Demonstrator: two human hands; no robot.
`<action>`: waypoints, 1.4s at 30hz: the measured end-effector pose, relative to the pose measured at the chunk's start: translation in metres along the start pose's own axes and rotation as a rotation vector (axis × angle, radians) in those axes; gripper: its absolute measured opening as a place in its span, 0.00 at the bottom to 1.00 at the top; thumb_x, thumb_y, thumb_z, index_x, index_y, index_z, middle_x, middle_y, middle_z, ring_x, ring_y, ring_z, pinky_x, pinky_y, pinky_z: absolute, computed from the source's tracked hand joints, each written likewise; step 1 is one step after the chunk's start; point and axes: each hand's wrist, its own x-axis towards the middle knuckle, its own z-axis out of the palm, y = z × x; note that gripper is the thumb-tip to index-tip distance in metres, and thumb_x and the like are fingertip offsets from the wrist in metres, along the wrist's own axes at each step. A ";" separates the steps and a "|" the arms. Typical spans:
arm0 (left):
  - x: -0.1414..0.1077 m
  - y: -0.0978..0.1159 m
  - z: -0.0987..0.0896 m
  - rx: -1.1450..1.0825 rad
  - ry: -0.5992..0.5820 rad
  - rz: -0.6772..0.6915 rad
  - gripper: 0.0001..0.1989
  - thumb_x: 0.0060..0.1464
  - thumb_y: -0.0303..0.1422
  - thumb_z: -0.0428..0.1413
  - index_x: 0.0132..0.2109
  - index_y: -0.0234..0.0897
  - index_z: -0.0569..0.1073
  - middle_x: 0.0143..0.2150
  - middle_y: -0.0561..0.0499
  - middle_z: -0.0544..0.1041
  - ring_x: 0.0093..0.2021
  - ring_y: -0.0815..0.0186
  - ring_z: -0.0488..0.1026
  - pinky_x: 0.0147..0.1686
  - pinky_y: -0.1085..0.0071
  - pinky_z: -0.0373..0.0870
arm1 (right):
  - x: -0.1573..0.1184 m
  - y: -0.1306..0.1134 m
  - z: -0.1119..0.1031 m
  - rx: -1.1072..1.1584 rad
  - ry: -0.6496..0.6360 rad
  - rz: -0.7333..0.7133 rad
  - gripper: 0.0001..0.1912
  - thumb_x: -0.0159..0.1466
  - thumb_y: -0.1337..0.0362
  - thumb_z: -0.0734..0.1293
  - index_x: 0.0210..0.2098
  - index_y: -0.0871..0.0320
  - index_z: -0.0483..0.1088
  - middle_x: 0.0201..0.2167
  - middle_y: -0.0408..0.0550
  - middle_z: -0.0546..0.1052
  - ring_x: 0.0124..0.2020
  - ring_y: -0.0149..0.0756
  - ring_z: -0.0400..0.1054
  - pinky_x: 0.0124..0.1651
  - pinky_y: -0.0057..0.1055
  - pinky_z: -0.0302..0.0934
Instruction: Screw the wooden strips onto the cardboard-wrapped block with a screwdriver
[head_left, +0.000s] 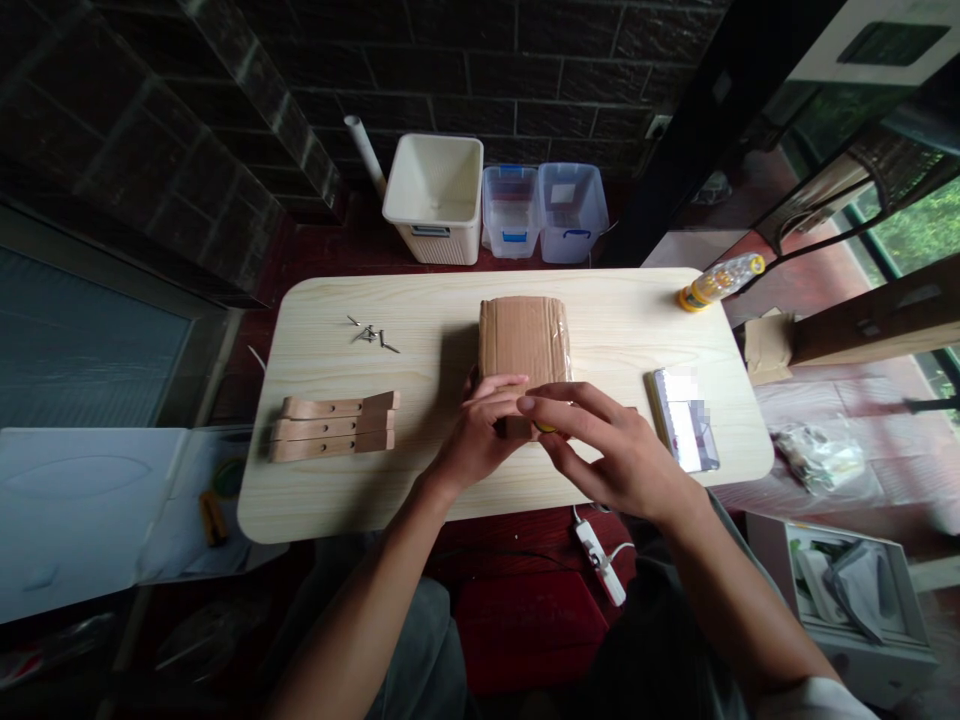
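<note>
Head view: cardboard box (524,340) apparently lies lengthwise toward the hands (480,435) (607,445).

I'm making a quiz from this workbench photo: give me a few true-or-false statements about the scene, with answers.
1. The left hand touches the near end of the taped cardboard box. True.
2. The screws lie inside a bin. False: they lie loose on the wooden tabletop.
3. Three wooden slats lie side by side, left of the box. True.
4. The right hand rests on the slats. False: it is at the box's near end, by a small yellow object.
</note>
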 end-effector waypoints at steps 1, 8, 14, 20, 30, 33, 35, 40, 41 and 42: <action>0.000 0.000 0.000 0.006 0.007 0.002 0.06 0.56 0.32 0.63 0.41 0.39 0.80 0.47 0.46 0.81 0.58 0.56 0.72 0.55 0.58 0.73 | 0.000 -0.001 -0.001 -0.005 -0.010 0.002 0.27 0.68 0.71 0.62 0.65 0.48 0.60 0.55 0.51 0.71 0.53 0.38 0.71 0.51 0.34 0.72; -0.001 0.000 0.001 0.028 0.015 -0.010 0.04 0.57 0.33 0.62 0.40 0.39 0.80 0.45 0.46 0.81 0.58 0.56 0.72 0.55 0.60 0.72 | -0.005 0.003 0.002 -0.032 -0.026 0.012 0.26 0.70 0.71 0.60 0.65 0.46 0.60 0.52 0.49 0.74 0.45 0.33 0.74 0.47 0.31 0.72; 0.000 0.000 0.001 0.013 0.019 -0.013 0.06 0.56 0.33 0.63 0.41 0.39 0.80 0.45 0.46 0.81 0.58 0.56 0.72 0.55 0.59 0.73 | -0.002 0.004 0.001 -0.002 -0.002 0.007 0.24 0.70 0.69 0.61 0.64 0.47 0.61 0.51 0.50 0.74 0.46 0.34 0.74 0.48 0.31 0.72; -0.001 0.000 0.002 0.008 0.021 -0.023 0.06 0.56 0.32 0.62 0.42 0.39 0.79 0.46 0.45 0.80 0.58 0.56 0.72 0.54 0.59 0.73 | -0.002 0.006 -0.001 0.013 0.030 -0.011 0.23 0.70 0.68 0.63 0.63 0.47 0.63 0.49 0.50 0.75 0.46 0.35 0.74 0.48 0.31 0.73; -0.001 -0.001 0.004 -0.013 0.055 -0.002 0.05 0.55 0.32 0.63 0.40 0.39 0.79 0.46 0.45 0.81 0.57 0.56 0.72 0.53 0.58 0.74 | -0.003 0.010 0.001 -0.022 0.071 -0.014 0.25 0.68 0.68 0.66 0.63 0.46 0.63 0.47 0.49 0.74 0.44 0.34 0.74 0.46 0.31 0.73; -0.002 -0.001 0.004 -0.007 0.047 -0.015 0.06 0.55 0.32 0.63 0.41 0.39 0.79 0.47 0.45 0.81 0.58 0.55 0.72 0.53 0.58 0.74 | -0.001 0.008 0.000 -0.036 0.074 -0.028 0.27 0.67 0.68 0.67 0.63 0.46 0.63 0.48 0.50 0.74 0.46 0.36 0.73 0.48 0.34 0.73; -0.002 -0.001 0.004 0.003 0.031 -0.036 0.06 0.56 0.32 0.62 0.42 0.39 0.80 0.47 0.46 0.81 0.58 0.55 0.72 0.53 0.58 0.73 | 0.000 0.005 -0.002 -0.045 0.061 -0.041 0.28 0.67 0.68 0.67 0.64 0.46 0.62 0.51 0.51 0.74 0.49 0.39 0.72 0.50 0.39 0.72; -0.002 -0.001 0.003 0.001 0.030 -0.042 0.08 0.56 0.33 0.63 0.43 0.39 0.80 0.46 0.46 0.81 0.57 0.55 0.73 0.54 0.57 0.73 | 0.001 -0.002 -0.008 -0.071 0.024 -0.037 0.27 0.68 0.70 0.64 0.65 0.46 0.61 0.53 0.51 0.75 0.51 0.40 0.72 0.53 0.41 0.71; -0.002 -0.001 0.003 0.003 0.035 -0.035 0.08 0.55 0.33 0.63 0.43 0.39 0.80 0.45 0.46 0.81 0.57 0.55 0.72 0.55 0.57 0.73 | 0.000 -0.002 -0.008 -0.077 0.017 -0.030 0.27 0.68 0.70 0.63 0.65 0.46 0.61 0.52 0.51 0.75 0.50 0.39 0.72 0.52 0.40 0.71; -0.001 -0.001 0.003 0.008 0.035 -0.027 0.08 0.55 0.33 0.63 0.43 0.40 0.80 0.45 0.46 0.81 0.57 0.55 0.72 0.55 0.57 0.73 | 0.000 -0.002 -0.008 -0.082 0.011 -0.023 0.27 0.69 0.70 0.63 0.65 0.46 0.61 0.51 0.51 0.75 0.49 0.38 0.73 0.52 0.38 0.72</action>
